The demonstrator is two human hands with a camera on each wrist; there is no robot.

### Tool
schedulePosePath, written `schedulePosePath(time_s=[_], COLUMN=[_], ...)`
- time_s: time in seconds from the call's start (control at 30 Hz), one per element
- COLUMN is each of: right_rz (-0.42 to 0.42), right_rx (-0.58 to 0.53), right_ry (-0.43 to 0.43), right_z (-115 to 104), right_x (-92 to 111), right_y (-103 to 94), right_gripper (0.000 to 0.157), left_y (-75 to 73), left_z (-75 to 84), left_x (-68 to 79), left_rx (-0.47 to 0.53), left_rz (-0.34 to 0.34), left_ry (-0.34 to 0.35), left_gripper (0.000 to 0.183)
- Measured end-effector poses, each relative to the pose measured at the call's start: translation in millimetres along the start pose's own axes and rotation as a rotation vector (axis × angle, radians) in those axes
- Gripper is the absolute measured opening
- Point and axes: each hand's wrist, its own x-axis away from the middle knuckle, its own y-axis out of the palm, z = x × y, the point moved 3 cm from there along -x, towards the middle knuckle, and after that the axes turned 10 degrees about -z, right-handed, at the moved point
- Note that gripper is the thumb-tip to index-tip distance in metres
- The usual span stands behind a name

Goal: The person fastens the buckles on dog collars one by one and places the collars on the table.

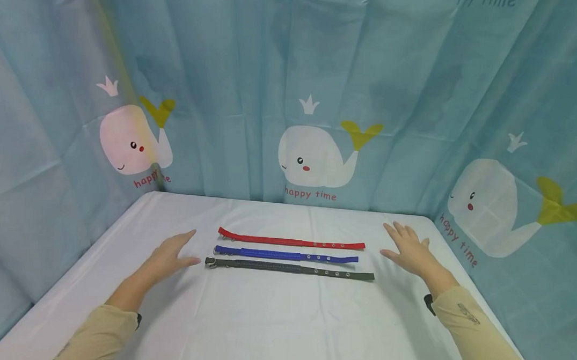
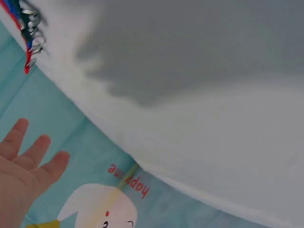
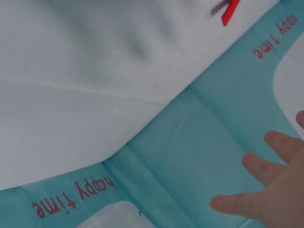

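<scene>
Three buckled collars lie stretched out side by side across the middle of the table: a red collar (image 1: 266,240) at the back, a blue collar (image 1: 271,254) in the middle and a dark grey-green collar (image 1: 265,265) in front. Each has metal eyelets toward its right end and metal buckle hardware on the left. My left hand (image 1: 171,255) hovers just left of the buckle ends, fingers extended and holding nothing. On the other side, my right hand (image 1: 408,252) is spread above the table, right of the eyelet ends. The red collar's tip (image 3: 230,13) shows in the right wrist view.
A white cloth covers the table (image 1: 282,319). Blue-green curtains (image 1: 234,91) printed with whales hang along its back, left and right sides. Both hands cast soft shadows on the cloth.
</scene>
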Motion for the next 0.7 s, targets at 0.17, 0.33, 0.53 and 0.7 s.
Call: schedulePosePath(time_s=[0.17,0.33,0.53,0.7], right_rz=[0.021,0.015,-0.071,-0.127], right_rx=[-0.023,-0.051,-0.103,-0.141], right_ry=[-0.04,-0.092,-0.098,-0.106], right_z=[4,7,12,17], right_x=[9,13,14,16], right_y=[9.6,23.3,38.9,50.0], right_gripper=[0.072,0.068,0.069,0.069], left_y=[16.8,25.5,28.5,28.1], left_z=[-6.1,-3.9,-3.2,-6.1], left_x=[-4.0,-4.2,-5.7,-8.7], left_rx=[0.152,0.245,0.289,0.301], left_rz=[-0.078,-0.142,-0.197,-0.242], left_ry=[-0.036,-0.088,-0.074,-0.079], left_gripper=[0.08,0.082,0.083,0.081])
